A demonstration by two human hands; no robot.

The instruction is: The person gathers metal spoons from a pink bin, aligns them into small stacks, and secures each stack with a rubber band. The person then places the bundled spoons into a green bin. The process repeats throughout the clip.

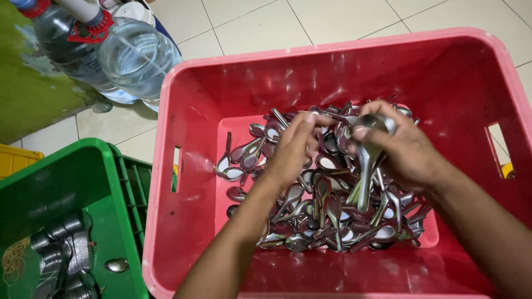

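Pale floor tiles (249, 22) run under everything, with a red plastic crate (183, 111) sitting on them and filling most of the view. At the bottom of the crate lies a heap of metal soup spoons (310, 221), tangled over one another. Both hands are down inside it. The right hand (407, 149) grips a stacked bunch of spoons (367, 166), handles pointing down toward the heap. The left hand (293, 147) reaches into the pile beside it, fingers curled and pinching at spoons near the top, though I cannot tell exactly which. Left of the red crate stands a green crate (83, 171) holding bundled spoons (61, 249). Beyond them rest two clear water bottles (133, 55).
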